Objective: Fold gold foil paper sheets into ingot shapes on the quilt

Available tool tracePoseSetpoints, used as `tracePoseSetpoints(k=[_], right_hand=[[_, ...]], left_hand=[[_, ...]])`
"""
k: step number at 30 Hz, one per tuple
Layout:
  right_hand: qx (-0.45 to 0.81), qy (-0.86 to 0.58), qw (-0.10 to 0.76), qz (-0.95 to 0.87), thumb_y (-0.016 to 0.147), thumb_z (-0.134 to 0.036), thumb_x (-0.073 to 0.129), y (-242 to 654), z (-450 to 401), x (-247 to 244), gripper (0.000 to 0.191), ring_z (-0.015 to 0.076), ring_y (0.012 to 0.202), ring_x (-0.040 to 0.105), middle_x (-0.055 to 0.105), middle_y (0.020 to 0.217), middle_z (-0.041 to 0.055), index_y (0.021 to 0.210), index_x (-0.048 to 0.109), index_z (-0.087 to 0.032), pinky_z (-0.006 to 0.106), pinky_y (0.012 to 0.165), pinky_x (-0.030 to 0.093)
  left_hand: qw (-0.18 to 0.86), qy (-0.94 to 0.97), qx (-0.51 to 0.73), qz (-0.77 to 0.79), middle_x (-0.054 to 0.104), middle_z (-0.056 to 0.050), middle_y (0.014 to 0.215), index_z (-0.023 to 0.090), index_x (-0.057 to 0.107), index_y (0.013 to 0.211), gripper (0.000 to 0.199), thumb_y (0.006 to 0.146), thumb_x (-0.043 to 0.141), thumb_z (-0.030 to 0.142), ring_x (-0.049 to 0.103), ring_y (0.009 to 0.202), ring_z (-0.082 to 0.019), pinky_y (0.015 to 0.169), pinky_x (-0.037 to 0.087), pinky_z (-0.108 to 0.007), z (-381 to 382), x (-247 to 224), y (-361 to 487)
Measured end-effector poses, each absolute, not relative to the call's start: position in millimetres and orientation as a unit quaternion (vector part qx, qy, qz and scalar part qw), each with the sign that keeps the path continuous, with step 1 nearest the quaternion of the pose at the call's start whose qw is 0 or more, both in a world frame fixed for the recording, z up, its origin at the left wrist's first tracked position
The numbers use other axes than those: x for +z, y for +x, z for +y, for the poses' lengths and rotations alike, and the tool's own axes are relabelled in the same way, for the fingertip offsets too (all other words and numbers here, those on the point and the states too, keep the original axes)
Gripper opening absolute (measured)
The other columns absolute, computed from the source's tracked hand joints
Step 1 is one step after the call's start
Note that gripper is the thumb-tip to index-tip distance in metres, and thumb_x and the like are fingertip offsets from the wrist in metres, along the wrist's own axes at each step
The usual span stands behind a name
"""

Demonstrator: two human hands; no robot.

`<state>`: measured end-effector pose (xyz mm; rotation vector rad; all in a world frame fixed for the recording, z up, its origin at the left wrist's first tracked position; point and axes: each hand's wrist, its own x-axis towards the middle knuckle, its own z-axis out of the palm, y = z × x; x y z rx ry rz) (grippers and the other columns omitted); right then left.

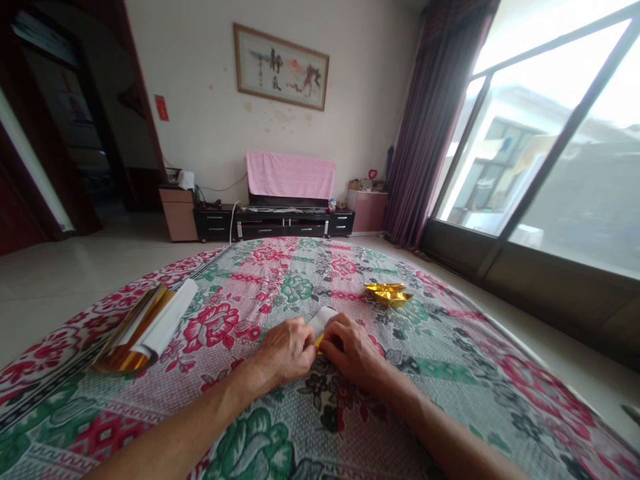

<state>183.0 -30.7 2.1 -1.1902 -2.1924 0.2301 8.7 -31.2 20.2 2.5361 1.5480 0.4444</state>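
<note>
Near the middle of the flowered cloth, a small sheet of gold and white paper lies between my two hands. My left hand is closed on its left side, with the fingers curled in. On the right side, my right hand pinches the same paper, and a bit of gold shows between the fingertips. My fingers hide much of the sheet. Folded shiny gold paper pieces rest farther back to the right. A curled stack of gold and white sheets sits at the left.
The patterned cloth covers a rounded table. Beyond it, a low black cabinet stands against the wall, with a pink cloth over a screen. A dark curtain and large windows are on the right; a doorway is at the left.
</note>
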Motion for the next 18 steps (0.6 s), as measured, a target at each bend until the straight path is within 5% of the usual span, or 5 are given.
tracePoseSetpoints(k=[18], right_hand=[[0.137,-0.406,0.319,-0.846,0.078,-0.01,0.057,189.8,-28.0,7.3,0.01,0.0135,0.076,0.05,0.054,0.081,0.0036,0.07,0.057,-0.016,0.025,0.069,0.04]], left_hand=[[0.124,0.847,0.16,0.492,0.059,-0.002,0.077,0.018,0.061,0.074,0.015,0.072,0.047,0.018,0.054,0.07,-0.014,0.062,0.037,-0.024,-27.0,21.3,3.7]])
